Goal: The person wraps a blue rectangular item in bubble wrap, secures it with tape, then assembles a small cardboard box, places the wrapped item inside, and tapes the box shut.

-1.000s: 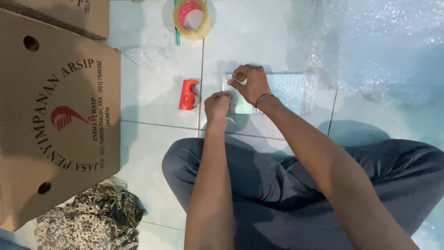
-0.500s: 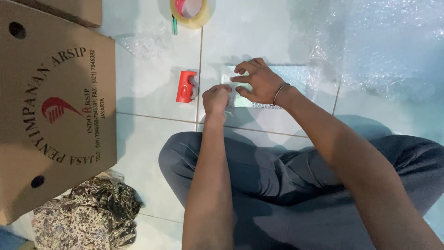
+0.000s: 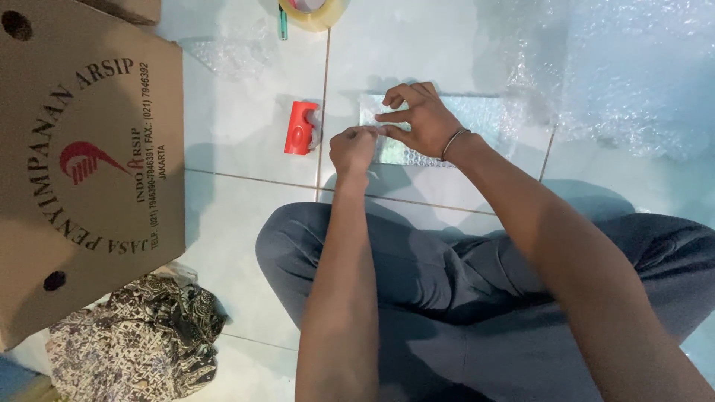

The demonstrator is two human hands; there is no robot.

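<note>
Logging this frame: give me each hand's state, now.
Left hand: closed, pinching the edge of the bubble-wrapped packet.
Right hand: open, fingers pressing on the packet.

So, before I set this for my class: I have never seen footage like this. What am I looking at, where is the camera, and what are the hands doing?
There is no machine here. A person sits cross-legged on a tiled floor and wears a camera on the head, so the view looks straight down past both forearms. The left hand and the right hand, which wears a thin bracelet, meet over a flat bubble-wrapped parcel. Both pinch something small and clear at its near edge; it may be tape, but it is too small to be sure. Beside the left hand lies a red tape cutter. A roll of clear tape sits at the top edge, a large printed cardboard box at the left, a patterned cloth below it, and loose bubble wrap at the upper right.
</note>
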